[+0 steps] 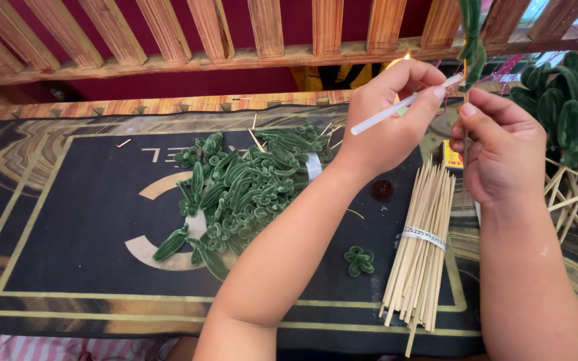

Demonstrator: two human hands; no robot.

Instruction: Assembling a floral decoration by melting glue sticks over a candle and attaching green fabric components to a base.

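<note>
At the far right of the worktop (68, 220), the left hand (386, 120) pinches a white glue stick (403, 105), stiff but probably soft-tipped, and the right hand (503, 150) clamps a thin, brittle bamboo skewer (465, 87) carrying light green chenille leaves (473, 40), best held low.

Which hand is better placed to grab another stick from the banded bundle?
Probably right: the right hand hovers directly above the bundle of sticks. The left hand pinches a white glue stick.

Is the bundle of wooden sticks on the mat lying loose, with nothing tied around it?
No, the bundle of wooden sticks has a pale band wrapped around its middle, holding it together.
</note>
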